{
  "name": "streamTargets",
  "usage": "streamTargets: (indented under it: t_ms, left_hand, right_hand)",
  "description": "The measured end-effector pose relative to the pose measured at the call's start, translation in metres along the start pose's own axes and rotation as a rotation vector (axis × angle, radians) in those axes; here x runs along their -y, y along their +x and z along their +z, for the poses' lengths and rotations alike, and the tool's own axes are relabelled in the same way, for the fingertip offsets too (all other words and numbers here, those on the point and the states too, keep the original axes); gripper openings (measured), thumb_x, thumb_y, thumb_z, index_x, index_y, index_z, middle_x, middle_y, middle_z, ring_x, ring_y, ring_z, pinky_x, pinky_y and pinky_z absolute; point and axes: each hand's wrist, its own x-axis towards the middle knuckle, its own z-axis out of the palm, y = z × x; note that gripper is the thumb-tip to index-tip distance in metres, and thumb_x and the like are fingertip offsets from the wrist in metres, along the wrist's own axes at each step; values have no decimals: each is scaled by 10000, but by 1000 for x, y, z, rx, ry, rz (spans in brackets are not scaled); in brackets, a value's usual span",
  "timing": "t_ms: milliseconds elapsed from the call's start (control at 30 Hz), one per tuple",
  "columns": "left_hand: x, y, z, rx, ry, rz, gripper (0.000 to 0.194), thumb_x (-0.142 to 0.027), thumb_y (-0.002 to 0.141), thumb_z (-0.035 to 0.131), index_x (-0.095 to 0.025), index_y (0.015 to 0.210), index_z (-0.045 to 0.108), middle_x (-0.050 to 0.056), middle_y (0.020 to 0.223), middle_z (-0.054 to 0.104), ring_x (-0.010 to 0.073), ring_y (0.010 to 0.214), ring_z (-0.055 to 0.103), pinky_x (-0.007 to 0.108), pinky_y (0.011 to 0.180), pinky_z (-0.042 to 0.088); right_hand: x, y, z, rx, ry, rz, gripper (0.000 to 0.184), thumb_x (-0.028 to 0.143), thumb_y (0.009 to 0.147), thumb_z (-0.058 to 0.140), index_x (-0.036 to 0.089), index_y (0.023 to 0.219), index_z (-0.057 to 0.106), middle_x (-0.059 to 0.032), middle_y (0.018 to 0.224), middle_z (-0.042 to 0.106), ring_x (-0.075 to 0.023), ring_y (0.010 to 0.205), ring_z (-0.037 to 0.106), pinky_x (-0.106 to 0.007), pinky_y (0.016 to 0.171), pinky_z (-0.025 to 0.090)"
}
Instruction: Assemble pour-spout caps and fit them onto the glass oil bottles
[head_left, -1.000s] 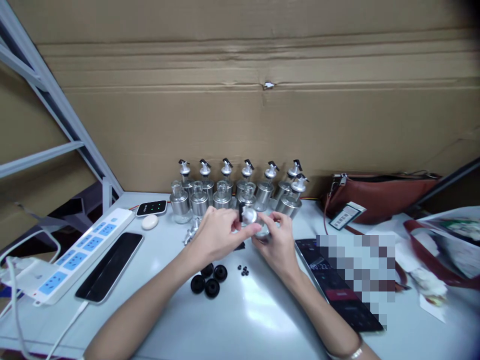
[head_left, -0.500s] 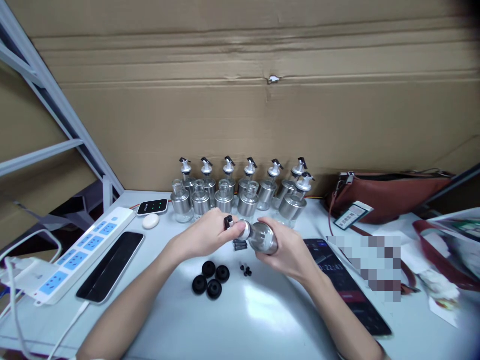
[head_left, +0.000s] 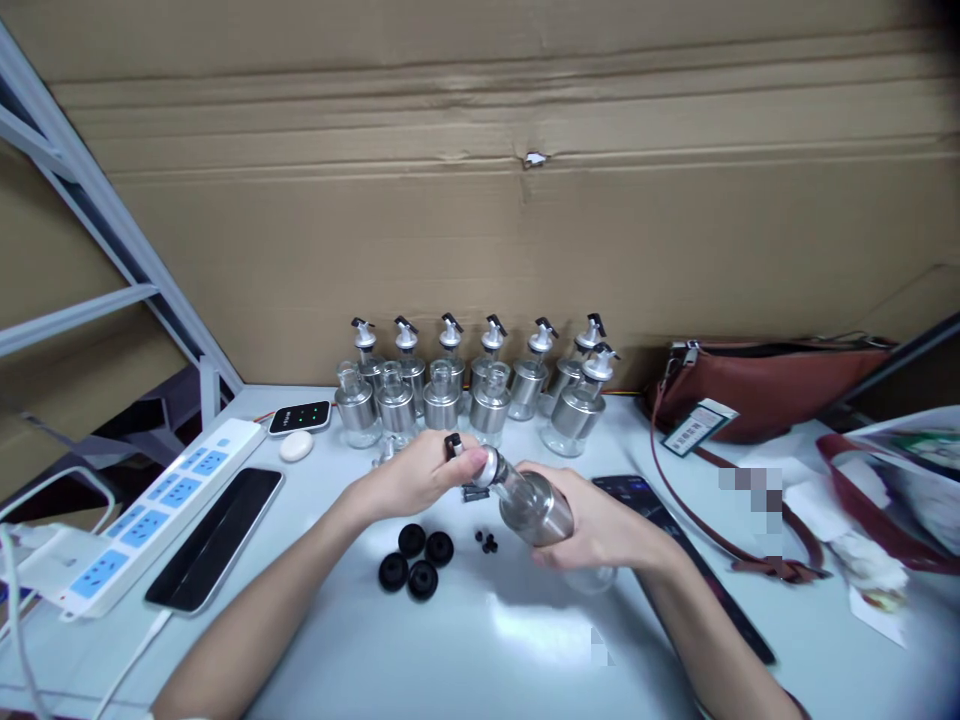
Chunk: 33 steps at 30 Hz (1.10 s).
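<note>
My right hand [head_left: 600, 530] grips a small glass bottle with a steel sleeve [head_left: 536, 508], tilted so its neck points up and left. My left hand [head_left: 416, 478] pinches the silver pourer cap with a black lever [head_left: 469, 460] at that neck. Both hands hover just above the white table [head_left: 480, 650]. Behind them two rows of like bottles [head_left: 465, 385] stand against the cardboard wall; the back ones carry pourer caps, several front ones are bare-necked.
Three black round stoppers [head_left: 412, 560] and tiny black bits [head_left: 487, 542] lie near my left forearm. A dark phone [head_left: 217, 535] and a white power strip [head_left: 142, 520] lie left. Another phone [head_left: 675, 540], a brown bag [head_left: 757, 385] and a plastic bag [head_left: 892, 490] are right.
My right hand drew the bottle down and to the right, tilting it more. My left hand stayed on the cap at the neck.
</note>
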Motion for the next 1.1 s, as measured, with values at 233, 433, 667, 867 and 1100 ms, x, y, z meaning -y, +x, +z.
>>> streamTargets:
  t_ms: [233, 433, 667, 867, 1100]
  left_hand:
    - [-1, 2, 8, 34, -139, 81, 529, -589, 926, 283, -158, 670, 453, -15, 672, 447, 117, 645, 436, 238, 632, 345]
    - [-4, 1, 6, -95, 20, 54, 575, -683, 872, 304, -162, 704, 479, -5, 721, 473, 135, 673, 448, 255, 636, 348]
    - [2, 3, -4, -245, 460, 155, 587, -679, 888, 210, -173, 797, 492, 25, 793, 527, 164, 703, 460, 304, 685, 372]
    - [5, -3, -24, -248, 591, 5, 261, -442, 917, 469, -182, 896, 463, 20, 875, 538, 162, 745, 500, 299, 683, 396]
    - [12, -5, -28, -126, 582, -23, 133, -248, 878, 530, -204, 999, 495, 16, 980, 562, 174, 860, 547, 320, 781, 429]
  right_hand:
    - [-16, -9, 4, 495, 856, 96, 606, 342, 554, 805, 136, 1045, 518, -11, 681, 629, -136, 537, 580, -220, 457, 463]
    - [-19, -10, 8, 485, 1045, 77, 704, 336, 617, 797, 168, 1184, 415, -48, 747, 668, -173, 604, 644, -232, 459, 504]
    - [-14, -9, -2, 180, 692, 99, 675, 356, 617, 803, 202, 1136, 401, -22, 835, 601, -175, 628, 634, -254, 507, 495]
    - [-27, 7, 2, -467, 212, 127, 553, 532, 748, 639, 226, 1136, 392, -54, 983, 529, -230, 844, 581, -380, 754, 498]
    - [-53, 21, 12, -716, -14, 17, 559, 543, 840, 495, 213, 1224, 259, -94, 1107, 440, -237, 1001, 500, -400, 891, 432]
